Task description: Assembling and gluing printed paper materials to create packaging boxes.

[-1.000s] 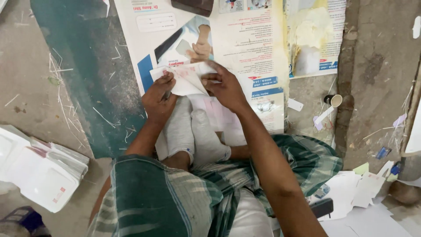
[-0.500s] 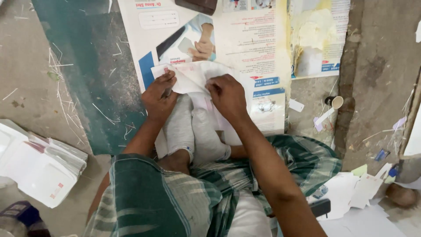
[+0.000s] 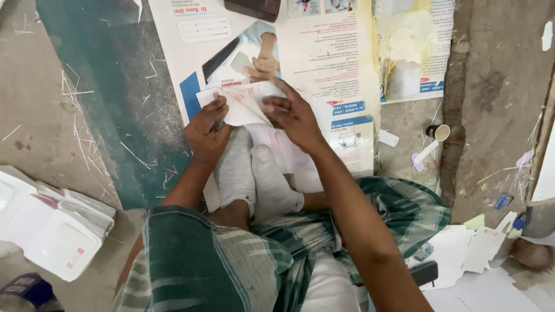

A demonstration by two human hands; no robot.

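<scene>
The person sits on the floor (image 3: 87,133) with both socked feet (image 3: 254,173) stretched forward onto a large printed poster (image 3: 324,63), which serves as the landmark here. On the near part of that poster, just past the toes, lies a white paper envelope piece (image 3: 243,104) with small red marks along its upper edge. The left hand (image 3: 207,128) is closed on the left side of this paper, fingers curled over its edge with the thumb pressed against it. The right hand (image 3: 295,115) lies on the paper's right side, fingers bent and pressing down on a fold; whether it pinches the sheet or only presses it cannot be told. More white sheets (image 3: 292,159) lie under the right wrist, on the poster's near edge beside the feet. At the poster's far edge sits a dark flat object (image 3: 252,8), partly cut off by the frame. To the right of the poster, on the bare floor, stands a small paper cup (image 3: 438,132) with scraps near it, and farther right and nearer the person lies a scatter of white paper pieces (image 3: 468,254). Well to the left of the poster, a stack of white envelopes (image 3: 49,222) rests on the floor. A green checked cloth (image 3: 208,266) covers the person's lap.
</scene>
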